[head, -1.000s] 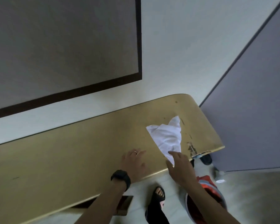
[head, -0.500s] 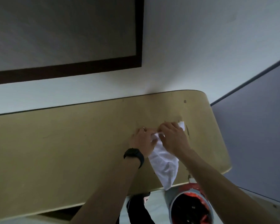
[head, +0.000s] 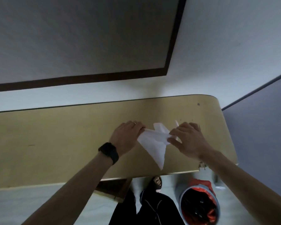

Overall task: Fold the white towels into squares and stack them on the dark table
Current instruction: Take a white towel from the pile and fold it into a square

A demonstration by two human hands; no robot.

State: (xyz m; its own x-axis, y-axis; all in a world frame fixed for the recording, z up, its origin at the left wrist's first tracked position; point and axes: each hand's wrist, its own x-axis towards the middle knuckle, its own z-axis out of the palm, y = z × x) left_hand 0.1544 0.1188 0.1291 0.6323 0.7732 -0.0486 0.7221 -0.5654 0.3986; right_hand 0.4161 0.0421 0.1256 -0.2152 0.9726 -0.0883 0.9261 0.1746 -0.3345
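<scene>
A white towel (head: 154, 145) is stretched between both hands over the right part of the tan table (head: 55, 143). My left hand (head: 126, 137), with a black watch on its wrist, pinches the towel's left upper corner. On the other side my right hand (head: 186, 140) pinches the right upper corner. The towel hangs down from them to a point near the table's front edge. A small bunched bit of cloth sticks up between the hands.
A wall with a dark-framed grey panel (head: 79, 39) rises behind the table. A grey-blue partition (head: 258, 127) stands at the right. Below the table's front edge are a bin with a red liner (head: 199, 207) and my sandalled foot (head: 156, 182).
Both hands have gone from lying at the table's front edge to gripping the towel's top edge. They then drew apart and spread the cloth between them.
</scene>
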